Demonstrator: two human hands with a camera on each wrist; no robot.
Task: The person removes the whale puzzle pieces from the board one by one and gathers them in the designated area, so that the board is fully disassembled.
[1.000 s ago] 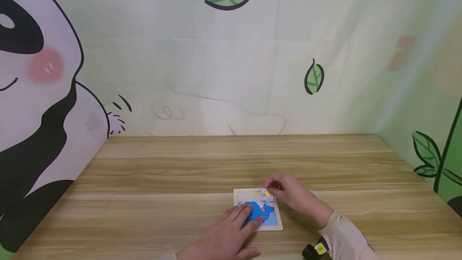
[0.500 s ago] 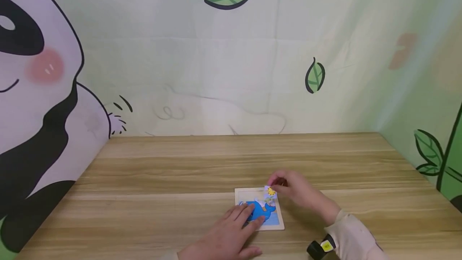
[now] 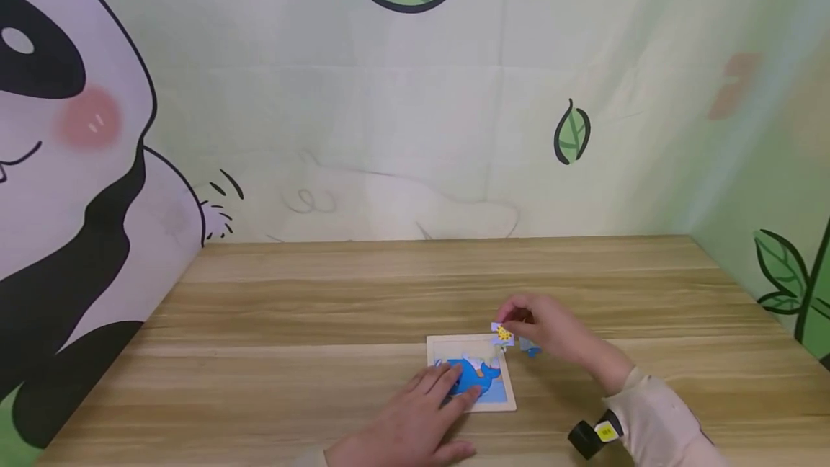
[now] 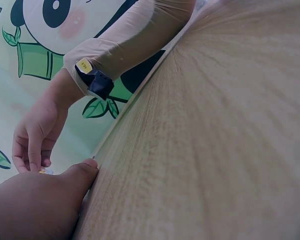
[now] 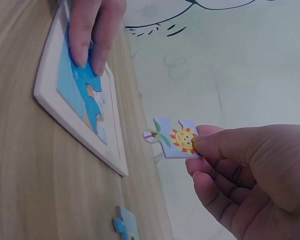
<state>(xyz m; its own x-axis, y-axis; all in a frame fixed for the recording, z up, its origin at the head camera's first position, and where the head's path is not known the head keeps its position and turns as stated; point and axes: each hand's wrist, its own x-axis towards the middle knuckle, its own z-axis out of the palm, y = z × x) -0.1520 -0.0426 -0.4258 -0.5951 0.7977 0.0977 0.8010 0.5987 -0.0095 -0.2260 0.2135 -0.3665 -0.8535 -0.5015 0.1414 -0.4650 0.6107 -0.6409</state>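
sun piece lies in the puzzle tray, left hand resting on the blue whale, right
No, the right wrist view shows the sun piece pinched in the right hand, clear of the puzzle tray; the left hand does rest on the blue whale.

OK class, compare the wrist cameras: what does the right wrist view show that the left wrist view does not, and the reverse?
Only right wrist: the blue whale picture and a loose puzzle piece.

Only left wrist: the black device with a yellow label, the beige sleeve and the panda's eye.

Both: the table, the left grip, and the right grip pinching the sun piece, apparently just a sliver in left wrist.
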